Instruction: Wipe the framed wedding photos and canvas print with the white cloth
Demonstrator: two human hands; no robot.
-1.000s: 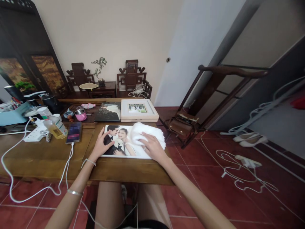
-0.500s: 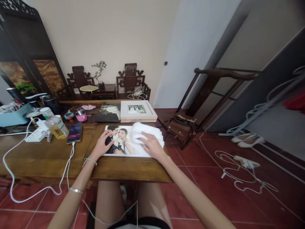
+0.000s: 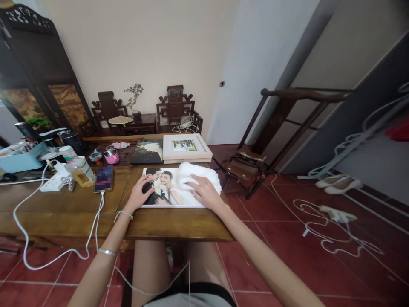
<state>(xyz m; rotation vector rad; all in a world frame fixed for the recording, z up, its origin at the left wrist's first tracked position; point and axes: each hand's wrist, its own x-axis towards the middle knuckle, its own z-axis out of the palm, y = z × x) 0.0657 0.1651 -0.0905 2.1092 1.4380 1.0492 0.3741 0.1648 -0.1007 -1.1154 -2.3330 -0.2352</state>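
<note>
A photo panel (image 3: 164,194) lies flat near the tabletop's (image 3: 179,226) front right corner, a white cloth (image 3: 204,170) bunched over its right part. The left hand (image 3: 139,192) rests on the panel's left end, fingers spread, gripping nothing. The right hand (image 3: 205,192) lies on the cloth, fingers extended; whether they pinch it is unclear. The panel looks light, stiff, easily scuffed, best held by its edges; the cloth, soft and easily gathered. Since the earlier frame, both hands barely shift.
</note>
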